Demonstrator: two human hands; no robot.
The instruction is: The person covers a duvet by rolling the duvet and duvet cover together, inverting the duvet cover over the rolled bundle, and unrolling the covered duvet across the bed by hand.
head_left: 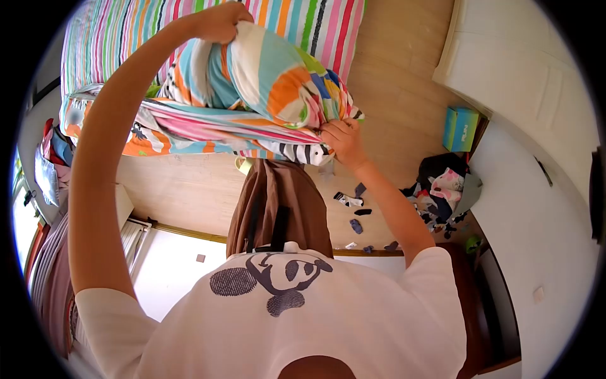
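Note:
A colorful patterned quilt (259,76), with orange, turquoise, white and pink areas, lies bunched along the near side of the bed. My left hand (224,22) is closed on its upper edge and lifts a puffed fold above the mattress. Lower down and to the right, my right hand (343,140) grips gathered cloth near the quilt's corner. Beneath it, a striped bed sheet (309,25) covers the bed. The fingertips of both hands are partly hidden in the fabric.
Socks (355,225) are scattered on the wooden floor (391,76) to the right. Beyond them are a heap of clothes (445,189) and a blue-green box (460,129) by the wall. More clothes (53,158) lie at the far left, near a curtain (50,278).

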